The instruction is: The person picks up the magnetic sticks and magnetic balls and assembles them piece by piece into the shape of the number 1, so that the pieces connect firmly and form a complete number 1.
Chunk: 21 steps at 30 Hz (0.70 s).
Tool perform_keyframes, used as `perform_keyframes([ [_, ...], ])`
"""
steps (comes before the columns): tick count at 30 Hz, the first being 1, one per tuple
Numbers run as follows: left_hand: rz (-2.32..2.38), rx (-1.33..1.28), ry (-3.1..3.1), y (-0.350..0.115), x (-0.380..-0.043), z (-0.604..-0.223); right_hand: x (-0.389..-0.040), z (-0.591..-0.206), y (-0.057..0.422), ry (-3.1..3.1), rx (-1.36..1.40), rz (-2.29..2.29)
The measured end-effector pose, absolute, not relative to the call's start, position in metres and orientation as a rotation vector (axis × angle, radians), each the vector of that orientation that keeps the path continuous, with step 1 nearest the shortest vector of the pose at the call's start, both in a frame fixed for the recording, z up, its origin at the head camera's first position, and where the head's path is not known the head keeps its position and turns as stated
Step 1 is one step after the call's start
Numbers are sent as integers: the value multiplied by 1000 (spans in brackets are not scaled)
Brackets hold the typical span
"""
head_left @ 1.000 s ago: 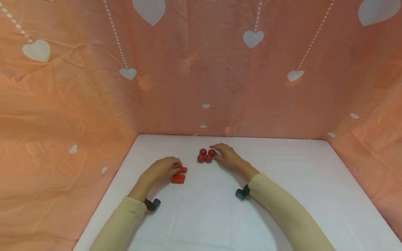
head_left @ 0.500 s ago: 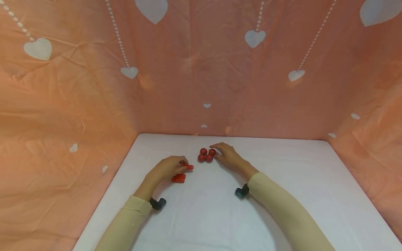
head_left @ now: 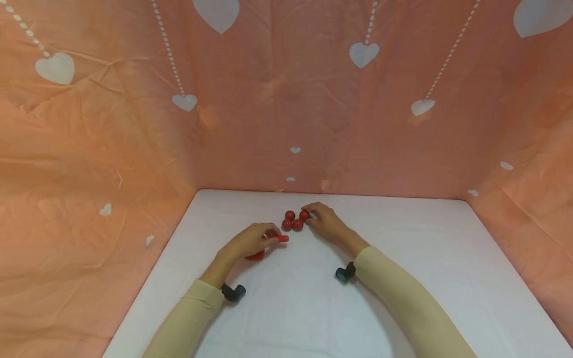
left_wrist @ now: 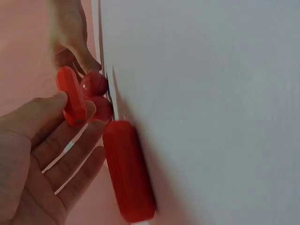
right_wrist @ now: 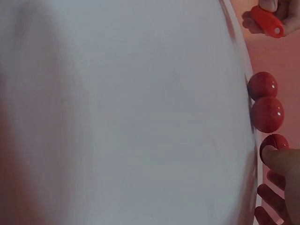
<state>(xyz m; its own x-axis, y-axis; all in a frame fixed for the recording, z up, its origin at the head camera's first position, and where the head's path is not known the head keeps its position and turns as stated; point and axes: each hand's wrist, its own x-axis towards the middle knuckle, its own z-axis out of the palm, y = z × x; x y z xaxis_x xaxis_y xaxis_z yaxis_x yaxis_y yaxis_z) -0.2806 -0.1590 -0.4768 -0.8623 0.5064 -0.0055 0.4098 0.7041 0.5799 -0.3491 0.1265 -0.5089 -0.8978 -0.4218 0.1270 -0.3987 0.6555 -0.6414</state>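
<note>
My left hand (head_left: pixel 250 239) pinches a short red ribbed plastic cylinder (left_wrist: pixel 70 96) between thumb and fingers, raised over the table. A small hole shows in its end in the right wrist view. Below that hand lie similar red cylinders (head_left: pixel 255 255), partly covered by it in the head view; one shows large in the left wrist view. My right hand (head_left: pixel 328 221) pinches a glossy dark red ball (right_wrist: pixel 281 140) between thumb and fingertips. To its left sit several matching red balls (head_left: pixel 287 225), close together on the table.
A white-covered table (head_left: pixel 295 308) spreads out under both hands. Behind it and at the sides hangs an orange-pink cloth (head_left: pixel 250 124) printed with white hearts. Each wrist carries a small black camera (head_left: pixel 234 293).
My left hand has lifted the red cylinder and carried it right, toward the balls. The right hand has taken hold of the back right ball and shifted it slightly away from the others.
</note>
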Motion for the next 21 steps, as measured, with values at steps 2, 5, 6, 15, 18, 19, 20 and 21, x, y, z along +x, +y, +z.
perform_keyframes([
  [2,899,782,2727,-157,-281,-479,-348,-509,128,2810,-662,-1153],
  [5,933,816,2699,-155,-281,-481,-347,-507,131,2801,-653,-1224],
  [6,947,814,2687,-153,-281,-481,-346,-507,133,2803,-657,-1235],
  [15,1049,765,2628,-145,-275,-481,-342,-501,144,2793,-650,-1363],
  [18,1076,730,2600,-142,-273,-482,-338,-499,148,2802,-652,-1396],
  [19,1086,714,2587,-140,-272,-482,-337,-498,149,2809,-672,-1408],
  [20,1095,710,2577,-139,-271,-482,-335,-497,150,2817,-687,-1420],
  [21,1101,714,2571,-137,-269,-481,-333,-497,152,2829,-705,-1428],
])
